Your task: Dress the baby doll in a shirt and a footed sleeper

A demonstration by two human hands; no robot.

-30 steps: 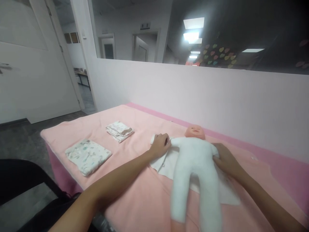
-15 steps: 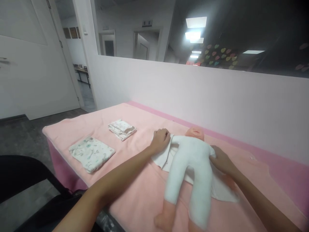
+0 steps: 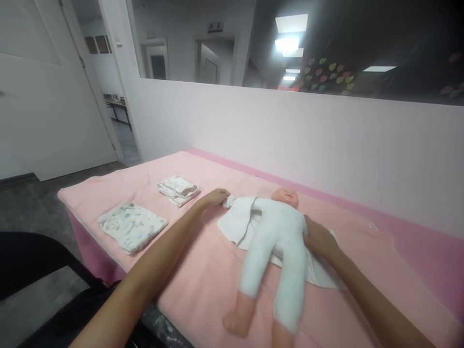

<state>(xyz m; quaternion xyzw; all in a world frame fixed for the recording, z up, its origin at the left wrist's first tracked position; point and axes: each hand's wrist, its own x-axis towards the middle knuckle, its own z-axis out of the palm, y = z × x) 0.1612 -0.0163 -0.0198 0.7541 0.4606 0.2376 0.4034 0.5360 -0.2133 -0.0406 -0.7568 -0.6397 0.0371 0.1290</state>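
Observation:
A baby doll [image 3: 281, 227] with a white cloth body lies on its back, its head away from me. Under it is spread a white baby shirt [image 3: 232, 224], and one sleeve stretches out to the left over the doll's arm. My left hand [image 3: 216, 197] is closed on the end of that sleeve. At the doll's other side, my right hand [image 3: 321, 238] grips the body near the shoulder; some of its fingers are hidden.
Two folded printed cloths, a larger one [image 3: 132, 226] and a smaller one [image 3: 178, 189], lie on the pink blanket [image 3: 195, 285] to the left. A white wall [image 3: 290, 130] with a window runs behind the table. A black chair [image 3: 32, 261] stands at lower left.
My left hand has moved left from beside the doll's arm to the sleeve's end, and the sleeve now lies stretched out. My right hand stays at the doll's side. The view has shifted slightly.

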